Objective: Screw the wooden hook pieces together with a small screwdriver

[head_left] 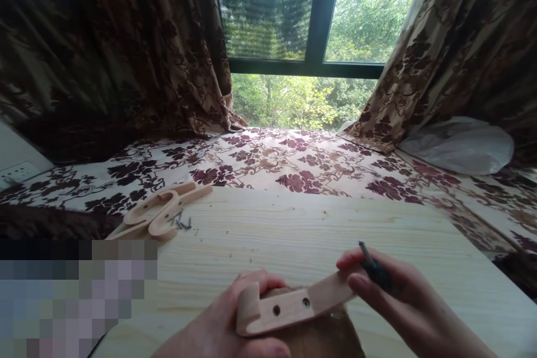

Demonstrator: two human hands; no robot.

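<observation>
A pale wooden piece (pixel 289 309) with a curved left end and two dark holes in its face lies tilted up to the right. Something metallic shows in the right hole. My left hand (pixel 218 313) is closed around the curved end, thumb below and fingers behind. At the other end, my right hand (pixel 398 296) pinches the wood between thumb and forefinger while also holding a dark-handled screwdriver (pixel 375 271), its tip pointing up and left. Under the wooden piece is a brown block (pixel 331 333), partly hidden by my hands.
On the pale wooden tabletop (pixel 268 229), similar curved wooden parts (pixel 163 212) lie at the far left beside several loose screws (pixel 181 222). Small dark crumbs dot the surface. Beyond it are a floral cloth (pixel 289 162), a clear plastic bag (pixel 461 145), curtains and a window.
</observation>
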